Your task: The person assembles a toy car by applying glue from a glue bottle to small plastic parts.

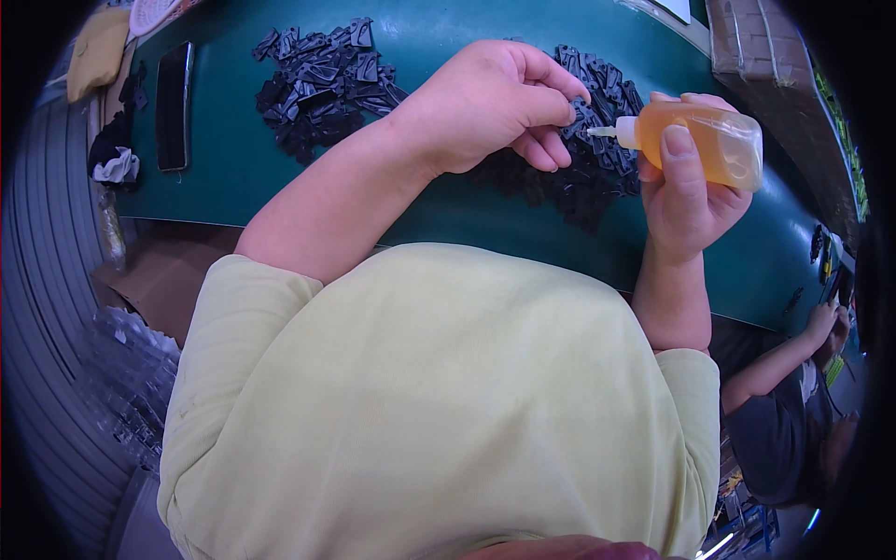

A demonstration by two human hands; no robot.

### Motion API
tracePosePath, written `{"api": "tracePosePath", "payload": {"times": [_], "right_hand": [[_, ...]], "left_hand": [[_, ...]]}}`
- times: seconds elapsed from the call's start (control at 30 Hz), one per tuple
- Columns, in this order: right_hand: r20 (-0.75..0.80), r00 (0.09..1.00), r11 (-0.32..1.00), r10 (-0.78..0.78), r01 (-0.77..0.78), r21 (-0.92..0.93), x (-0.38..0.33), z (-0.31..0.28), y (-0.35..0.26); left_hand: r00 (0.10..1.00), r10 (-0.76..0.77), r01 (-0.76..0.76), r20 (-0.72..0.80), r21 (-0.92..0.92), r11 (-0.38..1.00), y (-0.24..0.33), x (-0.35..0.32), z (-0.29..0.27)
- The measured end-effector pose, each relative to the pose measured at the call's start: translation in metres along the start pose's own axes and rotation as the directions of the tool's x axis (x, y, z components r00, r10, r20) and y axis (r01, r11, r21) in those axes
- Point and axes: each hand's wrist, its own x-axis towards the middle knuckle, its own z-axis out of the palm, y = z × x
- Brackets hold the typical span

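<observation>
In the head view, the right hand [686, 191], right of centre in the upper part of the frame, grips a soft, clear plastic squeeze bottle filled with amber liquid [702, 142], its thumb laid across the near side and other fingers wrapped behind. The bottle lies on its side in the grip, its long axis running nearly level across the frame, the rounded base at the right and slightly lower. Its white collar and thin, pale nozzle [603, 132] point left, toward the left hand.

The left hand [509, 103], at upper centre, has its fingers curled, with thumb and forefinger tips close together just short of the nozzle; whether they pinch a small piece cannot be told.

Behind and below these fingertips spreads a heap of small, black, flat plastic parts [597, 182] on the dark green, smooth tabletop [224, 121]. A second heap of similar black parts [327, 84] lies at upper left of centre, above the left forearm. Farther left, a black, slim, rectangular phone [174, 107] stands lengthwise up the frame. At the right edge, a co-worker's hands [821, 324] meet near the table's rim.
</observation>
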Motion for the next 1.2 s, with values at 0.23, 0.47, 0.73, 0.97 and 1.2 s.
{"api": "tracePosePath", "payload": {"times": [0.23, 0.47, 0.73, 0.97, 1.2], "right_hand": [[-0.005, 1.000, 1.000, 0.011, -0.011, -0.009, -0.002, 0.002, 0.001], [0.010, 1.000, 1.000, 0.017, -0.016, -0.015, -0.001, 0.003, 0.002], [-0.073, 0.993, 0.964, 0.098, -0.077, 0.254, 0.016, -0.002, -0.008], [-0.184, 0.967, 0.867, 0.174, -0.062, 0.494, 0.024, -0.036, -0.012], [-0.257, 0.963, 0.928, 0.080, 0.022, 0.372, 0.023, -0.038, -0.019]], "left_hand": [[1.000, 0.003, -0.003, 0.000, 0.005, 1.000, -0.001, -0.001, 0.000], [1.000, -0.004, 0.004, -0.006, 0.029, 1.000, 0.001, -0.001, 0.001], [0.999, 0.041, -0.041, 0.008, 0.043, 0.998, 0.004, 0.000, -0.002], [0.955, 0.256, -0.236, -0.150, 0.140, 0.962, 0.023, 0.039, -0.003], [0.801, 0.582, -0.264, -0.137, 0.792, 0.550, 0.081, 0.151, 0.005]]}}
